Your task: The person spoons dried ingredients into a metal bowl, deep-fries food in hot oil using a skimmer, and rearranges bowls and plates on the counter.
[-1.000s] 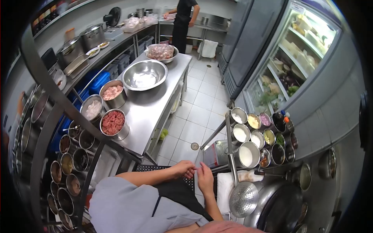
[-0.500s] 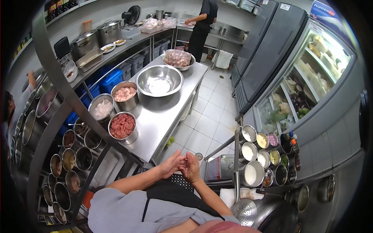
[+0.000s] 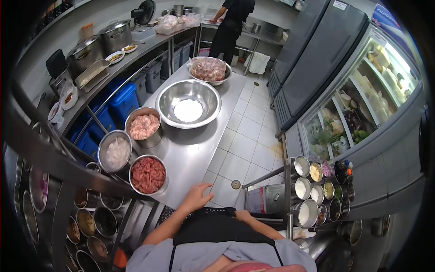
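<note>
My left hand (image 3: 197, 196) is raised in front of the black apron (image 3: 210, 229), fingers apart, with nothing in it. It is near the corner of the steel table (image 3: 181, 152) and the pot of red meat (image 3: 148, 175). My right hand (image 3: 243, 216) is low at the apron's right edge, its fingers curled around dark cloth that looks like part of the apron. On the table stand a pot of pale pink meat (image 3: 143, 127), a pot of whitish pieces (image 3: 115, 152), a large empty steel bowl (image 3: 188, 103) and a bowl with bagged meat (image 3: 208, 70).
A person in black (image 3: 229, 29) stands at the back counter. Grey fridges (image 3: 317, 63) and a glass-door fridge (image 3: 358, 104) line the right. Ingredient pots (image 3: 308, 213) stand at right, more pots (image 3: 106, 221) behind a metal frame at left. Lidded pots (image 3: 86, 52) sit on the left counter.
My hands, together before, are now apart: the left is open and the right has dropped to the apron's side. The view has shifted, and the table now appears closer.
</note>
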### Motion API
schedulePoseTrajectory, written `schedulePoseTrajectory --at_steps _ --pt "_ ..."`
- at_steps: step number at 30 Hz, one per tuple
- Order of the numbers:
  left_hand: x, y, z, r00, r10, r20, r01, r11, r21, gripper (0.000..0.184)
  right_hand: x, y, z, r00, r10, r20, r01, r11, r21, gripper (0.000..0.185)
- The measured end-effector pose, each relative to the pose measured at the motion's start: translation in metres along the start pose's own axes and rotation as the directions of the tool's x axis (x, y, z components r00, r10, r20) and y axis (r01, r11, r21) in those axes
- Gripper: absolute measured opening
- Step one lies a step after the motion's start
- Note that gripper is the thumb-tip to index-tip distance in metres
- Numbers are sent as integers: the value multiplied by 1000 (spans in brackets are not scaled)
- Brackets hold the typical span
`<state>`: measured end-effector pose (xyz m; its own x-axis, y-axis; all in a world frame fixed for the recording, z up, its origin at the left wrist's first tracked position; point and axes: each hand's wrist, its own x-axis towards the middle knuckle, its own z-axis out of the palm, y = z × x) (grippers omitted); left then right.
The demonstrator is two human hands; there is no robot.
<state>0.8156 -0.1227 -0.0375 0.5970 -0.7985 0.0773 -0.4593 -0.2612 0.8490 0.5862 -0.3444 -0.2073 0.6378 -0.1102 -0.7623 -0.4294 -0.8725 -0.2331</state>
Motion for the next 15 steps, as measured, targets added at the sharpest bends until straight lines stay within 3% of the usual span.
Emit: schedulePoseTrajectory --at_steps 5,9,11,14,15 --pt "14 16 -10 999 -25 31 25 1000 -17 46 32 9 -73 1000 -15 -27 17 996 93 52" --pt "43 46 -20 972 -136 191 176 961 -212 42 59 31 -115 996 -27 -90 33 997 64 49" --pt "66 64 -22 951 -158 264 226 941 -251 38 85 51 -124 999 -13 -31 16 997 81 47" --pt "110 47 4 968 -24 249 103 946 -308 29 129 85 -144 996 -82 35 80 994 74 42" --pt "128 48 13 979 -43 200 115 925 -362 24 143 94 -158 994 -37 105 26 994 104 42"
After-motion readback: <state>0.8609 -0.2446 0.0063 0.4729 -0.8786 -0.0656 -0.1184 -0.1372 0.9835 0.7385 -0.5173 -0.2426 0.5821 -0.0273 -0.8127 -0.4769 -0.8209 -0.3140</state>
